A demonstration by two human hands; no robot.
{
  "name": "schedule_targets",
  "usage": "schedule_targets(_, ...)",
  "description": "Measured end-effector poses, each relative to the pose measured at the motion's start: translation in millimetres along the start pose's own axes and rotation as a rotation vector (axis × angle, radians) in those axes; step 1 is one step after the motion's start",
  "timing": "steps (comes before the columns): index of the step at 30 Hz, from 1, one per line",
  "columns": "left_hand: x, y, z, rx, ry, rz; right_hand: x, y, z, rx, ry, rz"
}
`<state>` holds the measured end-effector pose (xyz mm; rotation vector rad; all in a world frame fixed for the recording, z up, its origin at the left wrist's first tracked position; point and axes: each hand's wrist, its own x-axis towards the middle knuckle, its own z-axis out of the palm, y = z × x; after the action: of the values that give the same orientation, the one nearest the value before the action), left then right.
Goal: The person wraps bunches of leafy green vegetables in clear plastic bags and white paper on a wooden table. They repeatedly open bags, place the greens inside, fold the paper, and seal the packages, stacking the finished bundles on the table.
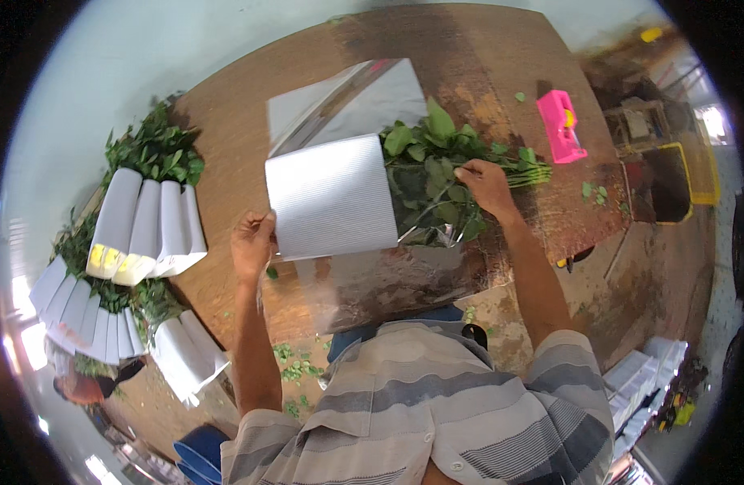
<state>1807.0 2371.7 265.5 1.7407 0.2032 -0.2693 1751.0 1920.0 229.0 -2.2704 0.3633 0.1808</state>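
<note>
A white corrugated wrapping sheet is folded over the flower end of a bunch on the table. My left hand pinches its left edge, where a wisp of clear film hangs down. Green leaves and stems stick out of the wrap to the right. Thin clear film seems to cover part of the leaves. My right hand is over the foliage, finger and thumb pinched together, apparently on the film's edge. The blooms are hidden by the sheet.
A pink tape dispenser stands at the right of the wooden table. Behind the bunch lies another wrapping sheet. Wrapped bunches are stacked at the left edge, where a person is partly visible. A yellow-rimmed crate is on the right.
</note>
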Motion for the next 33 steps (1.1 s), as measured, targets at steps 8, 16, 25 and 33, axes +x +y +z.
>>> schedule_targets(8,21.9,3.5,6.2,-0.027,-0.098,0.058,-0.1,9.0,13.2,0.172,0.122,0.047)
schedule_targets(16,31.8,-7.1,1.7,0.124,-0.041,0.054,-13.5,11.8,-12.2,0.257,0.366,0.136)
schedule_targets(25,38.3,8.5,-10.9,0.167,-0.095,-0.182,39.2,169.4,-188.2,-0.251,0.906,0.249)
schedule_targets(33,35.5,15.4,-17.5,0.057,-0.099,-0.273,89.0,224.5,-242.1,0.105,0.1,0.485)
